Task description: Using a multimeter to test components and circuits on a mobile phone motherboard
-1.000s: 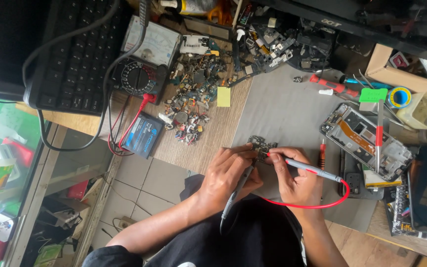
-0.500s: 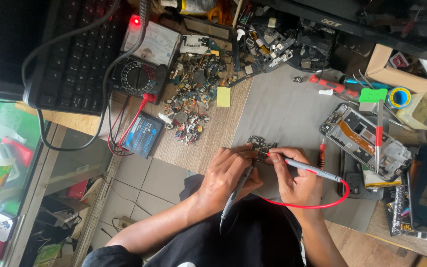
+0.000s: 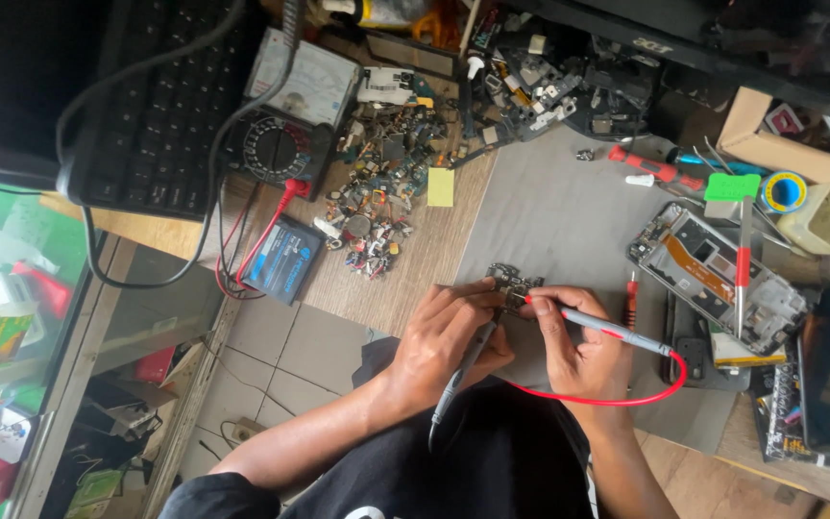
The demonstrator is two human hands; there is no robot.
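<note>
1. The left hand [image 3: 449, 336] is closed around a grey probe [image 3: 463, 370], fingers curled, with the probe's tail running back toward the person's body and its tip aimed at a small circuit board [image 3: 511, 284].
2. The right hand [image 3: 578, 346] pinches a second probe [image 3: 617, 332], grey with a red tip, held like a pen; its tip meets the board's right side. A red lead [image 3: 626, 399] loops from this probe's rear around the wrist.
3. The board lies on the grey mat [image 3: 569, 211], at the mat's near left corner, just beyond both sets of fingertips and between them.
4. Both forearms come up from the bottom of the view and converge on the board, wrists low near the bench edge.
5. Right of the right hand, close by, lie an opened phone [image 3: 713, 274] and a small red screwdriver [image 3: 631, 300].
6. Left of the board, on bare wood, sit a blue battery [image 3: 280, 259] and a heap of small parts [image 3: 377, 192].
7. Farther back stand an analogue meter [image 3: 290, 115] and a black keyboard [image 3: 156, 115].
8. The mat's middle, beyond the board, is open.
</note>
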